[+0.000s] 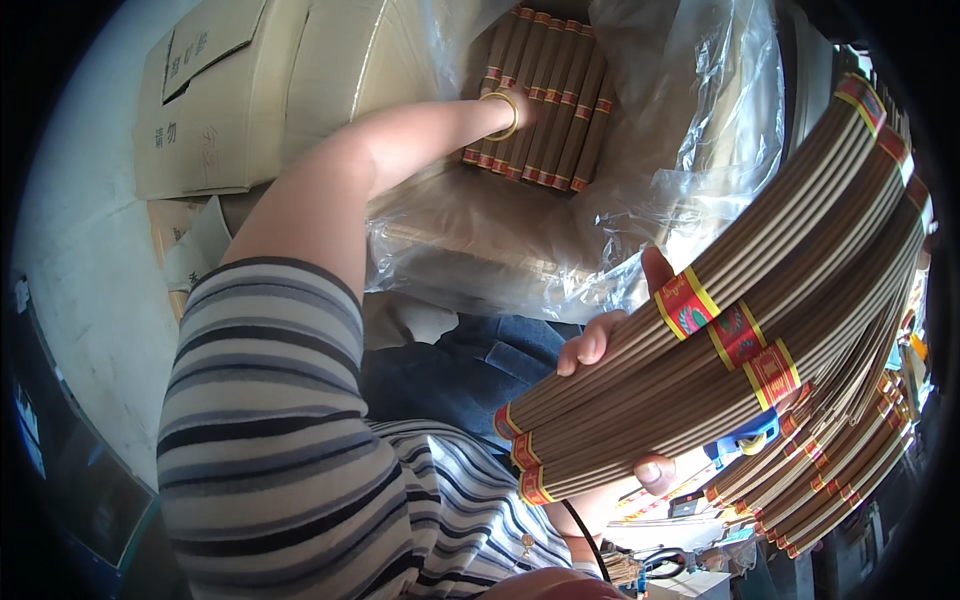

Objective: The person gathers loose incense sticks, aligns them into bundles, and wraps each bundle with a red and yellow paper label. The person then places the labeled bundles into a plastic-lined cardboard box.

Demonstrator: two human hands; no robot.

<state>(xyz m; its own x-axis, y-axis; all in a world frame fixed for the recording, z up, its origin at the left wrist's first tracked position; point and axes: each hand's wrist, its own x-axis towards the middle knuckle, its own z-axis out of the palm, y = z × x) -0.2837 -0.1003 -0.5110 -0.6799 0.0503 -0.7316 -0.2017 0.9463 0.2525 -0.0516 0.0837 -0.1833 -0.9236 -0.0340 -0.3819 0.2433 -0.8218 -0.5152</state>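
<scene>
My left hand (527, 109), a gold-coloured bangle (501, 116) at its wrist, reaches into a plastic-lined carton. It touches a row of brown incense-stick bundles (555, 97) with red and yellow paper bands; its fingers are mostly hidden. My right hand (626, 352) supports three long bundles of incense sticks (637, 390) from below. Its fingertips curl over their left side, and the thumb presses the right side. These bundles slant from the lower middle to the upper right, their bands showing near the lower ends, mid-length and far ends.
Clear plastic lining (637, 172) spreads over the carton's sides. A cardboard box (217, 112) bearing writing stands at the left. More incense bundles (817, 480) lie at the lower right, near a blue plastic object (746, 439) and a dark-handled tool (667, 559).
</scene>
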